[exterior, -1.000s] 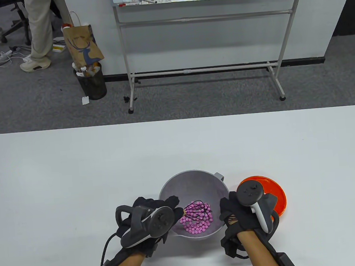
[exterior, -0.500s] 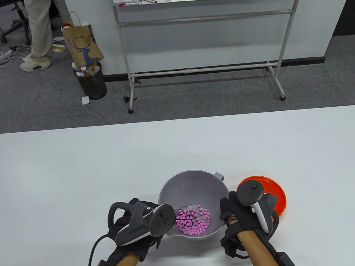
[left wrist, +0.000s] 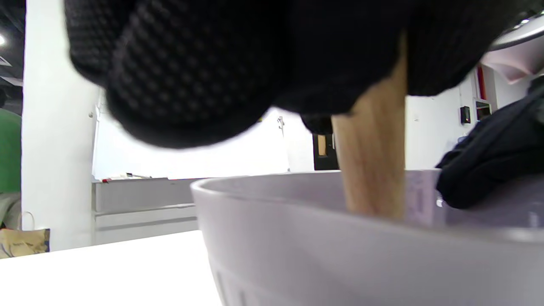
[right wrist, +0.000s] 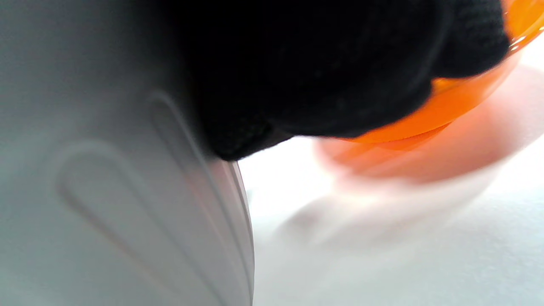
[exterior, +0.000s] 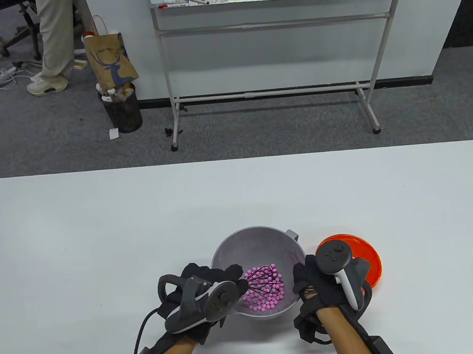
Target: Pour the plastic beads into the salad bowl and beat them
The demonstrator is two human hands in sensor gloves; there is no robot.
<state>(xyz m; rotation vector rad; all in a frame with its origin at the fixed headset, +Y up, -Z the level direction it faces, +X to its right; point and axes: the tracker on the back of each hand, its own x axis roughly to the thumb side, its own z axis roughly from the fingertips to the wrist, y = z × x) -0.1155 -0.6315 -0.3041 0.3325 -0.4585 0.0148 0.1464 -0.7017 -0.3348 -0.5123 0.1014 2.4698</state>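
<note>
A grey salad bowl (exterior: 253, 238) stands on the white table near the front edge, with several pink plastic beads (exterior: 267, 295) in its bottom. My left hand (exterior: 224, 279) grips the wooden handle (left wrist: 372, 170) of a black wire whisk (exterior: 266, 281), whose head is down among the beads. My right hand (exterior: 307, 282) holds the bowl's right side; in the right wrist view the glove presses against the bowl's wall (right wrist: 127, 191). Its fingers are mostly hidden by the tracker.
An orange dish (exterior: 365, 256) sits just right of the bowl, partly behind my right hand, and shows in the right wrist view as an orange dish (right wrist: 467, 102). Beyond the table's far edge (exterior: 235, 160) stand a whiteboard frame, a bin and a paper bag.
My left hand swung the whisk toward the bowl's left wall, then back to the middle. The beads shifted with it. My right hand stayed put on the bowl.
</note>
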